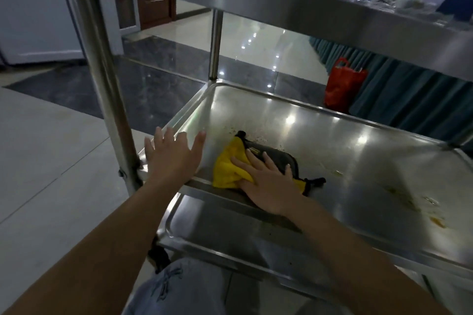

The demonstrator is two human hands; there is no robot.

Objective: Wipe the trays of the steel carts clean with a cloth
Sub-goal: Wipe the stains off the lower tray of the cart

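On the steel cart's middle tray [332,135], the right hand [268,181] presses flat-fingered on a yellow-and-grey cloth [230,169]; the left hand [174,156], fingers spread, braces the near-left rim. Crumbs [256,138] just beyond could scatter over the far edge if swept hard, and the yellow smears [435,220] at right may only spread.

Cloth [231,169]: yellow on one side, dark grey to black on the other. Cart tray [358,151]: bare silver steel, speckled with pale crumbs and yellowish smears. Bag [343,84] on floor: red. Curtains [409,89]: teal. Door [153,5]: dark brown.
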